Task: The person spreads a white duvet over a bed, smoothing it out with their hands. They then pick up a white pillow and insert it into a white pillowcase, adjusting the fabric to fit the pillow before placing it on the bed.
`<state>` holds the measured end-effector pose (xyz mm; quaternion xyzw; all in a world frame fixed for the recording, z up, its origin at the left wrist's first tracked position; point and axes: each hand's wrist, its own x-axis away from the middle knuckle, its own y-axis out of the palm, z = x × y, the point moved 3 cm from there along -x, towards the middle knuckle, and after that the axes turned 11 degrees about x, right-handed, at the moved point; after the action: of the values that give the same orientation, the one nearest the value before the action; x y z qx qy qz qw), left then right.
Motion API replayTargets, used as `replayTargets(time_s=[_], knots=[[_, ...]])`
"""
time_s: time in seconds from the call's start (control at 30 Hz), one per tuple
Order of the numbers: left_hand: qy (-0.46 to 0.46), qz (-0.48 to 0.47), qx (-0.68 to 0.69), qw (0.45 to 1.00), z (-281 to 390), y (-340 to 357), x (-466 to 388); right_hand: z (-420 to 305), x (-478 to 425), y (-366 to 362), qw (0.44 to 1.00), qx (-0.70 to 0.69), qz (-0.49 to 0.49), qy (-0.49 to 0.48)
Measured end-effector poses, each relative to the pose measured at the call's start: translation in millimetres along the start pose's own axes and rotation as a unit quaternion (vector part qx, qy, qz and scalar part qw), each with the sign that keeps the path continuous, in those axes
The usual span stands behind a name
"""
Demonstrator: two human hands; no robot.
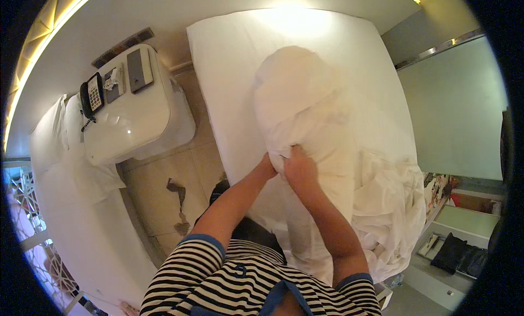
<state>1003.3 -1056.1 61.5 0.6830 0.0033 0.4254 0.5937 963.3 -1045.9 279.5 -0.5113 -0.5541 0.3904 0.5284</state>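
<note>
A plump white pillow in a cloth case [294,86] lies lengthwise before me on a bed with a white sheet [225,70]. My right hand [302,166] is clenched on the near part of the pillowcase, with cloth bunched under the fingers. Just left of it, my left hand [271,165] grips the case's edge, its fingers mostly hidden by the fabric. Loose folds of the white cloth run from my hands towards my body. To the right, a crumpled heap of white bedding [385,205] spreads over the bed's side.
Left of the bed stands a white bedside cabinet [135,119] with a black telephone [93,94]. Beyond it is another white-covered bed [82,201]. Dark strips of cloth or similar [180,197] lie on the tiled floor [196,164]. A frosted panel [450,107] borders the right side.
</note>
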Motion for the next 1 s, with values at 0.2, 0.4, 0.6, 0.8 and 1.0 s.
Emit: replayTargets(time_s=[0.2, 0.4, 0.6, 0.8, 1.0], knots=[[0.390, 0.186, -0.319, 0.844, 88.1, -81.4, 90.2, -43.4, -50.1, 182.9, 0.995, 0.000, -0.101, -0.016], [0.505, 0.124, -0.612, 0.596, 128.6, -28.1, 95.2, -67.4, -50.2, 203.6, 0.986, -0.095, -0.131, -0.028], [0.503, 0.181, -0.696, 0.480, 139.9, -8.5, 69.6, 7.1, -37.4, 114.9, 0.969, -0.011, 0.213, -0.121], [0.473, 0.109, -0.615, 0.621, 105.1, 8.0, 87.1, 30.6, -45.3, 105.6, 0.988, 0.048, 0.116, -0.093], [0.522, 0.133, -0.734, 0.413, 126.6, 46.3, 64.7, 18.4, -53.7, 124.4, 0.987, 0.018, 0.097, -0.124]])
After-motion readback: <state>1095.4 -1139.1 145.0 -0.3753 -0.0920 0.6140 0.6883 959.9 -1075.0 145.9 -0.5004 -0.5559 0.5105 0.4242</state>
